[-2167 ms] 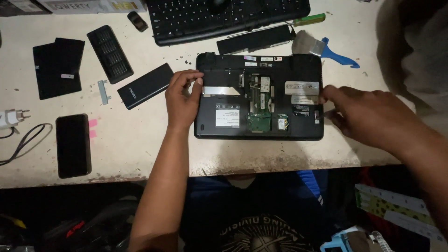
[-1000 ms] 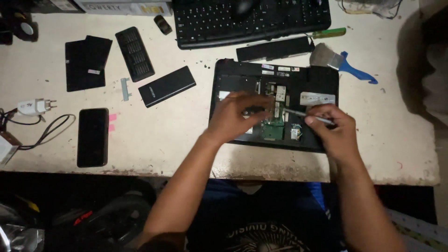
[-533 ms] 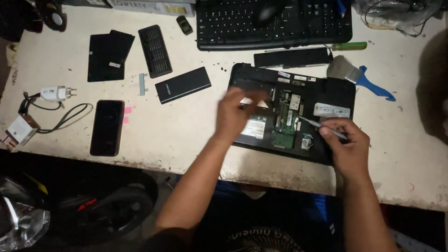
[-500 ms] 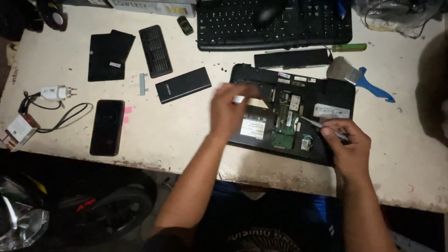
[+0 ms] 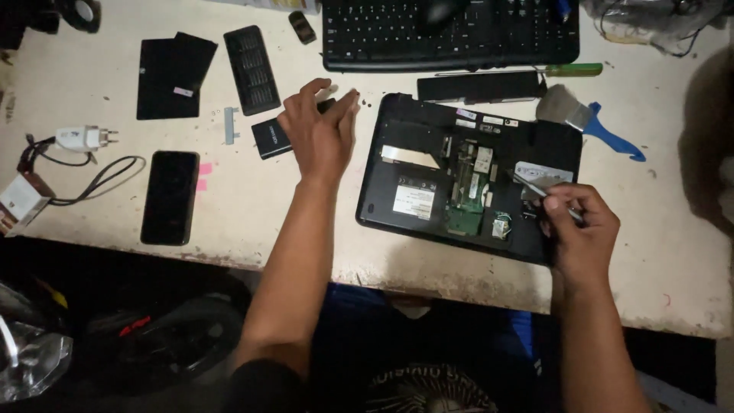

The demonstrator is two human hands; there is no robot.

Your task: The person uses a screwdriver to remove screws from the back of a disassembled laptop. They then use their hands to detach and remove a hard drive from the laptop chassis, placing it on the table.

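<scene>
Two hands (image 5: 321, 134), cluttered white table (image 5: 252, 222), opened laptop (image 5: 466, 176)

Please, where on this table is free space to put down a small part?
Bare table lies right of the opened laptop, below the blue-handled brush. Another patch lies between the phone and left hand. The keyboard edge is crowded.

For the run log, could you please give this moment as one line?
left hand: over small black drive | right hand: holds thin metal tool | opened black laptop

table (image 5: 673, 252) | laptop (image 5: 413, 153) | keyboard (image 5: 451, 34) | phone (image 5: 170, 197) | brush (image 5: 585, 118)
</scene>
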